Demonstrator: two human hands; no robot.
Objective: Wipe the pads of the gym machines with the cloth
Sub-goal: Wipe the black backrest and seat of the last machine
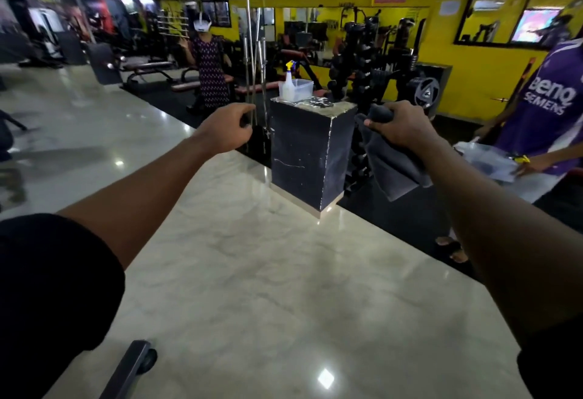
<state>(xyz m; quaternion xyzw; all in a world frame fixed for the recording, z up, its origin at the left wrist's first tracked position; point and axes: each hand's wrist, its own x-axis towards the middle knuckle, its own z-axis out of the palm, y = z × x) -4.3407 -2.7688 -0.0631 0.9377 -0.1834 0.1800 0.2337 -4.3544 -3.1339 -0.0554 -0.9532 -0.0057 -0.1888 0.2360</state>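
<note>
My right hand (pixel 399 126) is stretched out in front of me at the right, shut on a dark grey cloth (pixel 392 165) that hangs down below the fist. My left hand (pixel 228 130) is held out at the centre left with its fingers curled in and nothing in it. Padded benches (pixel 148 67) with reddish pads stand far off at the back left, well beyond both hands. A spray bottle (pixel 288 83) with a yellow and blue nozzle stands on a black pedestal (pixel 307 149) between my hands.
A clear plastic tub (pixel 301 88) sits beside the bottle. Upright steel bars (pixel 252 61) stand behind my left hand. A dumbbell rack (pixel 356 61) lies behind the pedestal. A person in a patterned dress (pixel 209 69) stands at the back. Another person in a purple shirt (pixel 545 105) stands at right. A machine foot (pixel 132 367) is near me.
</note>
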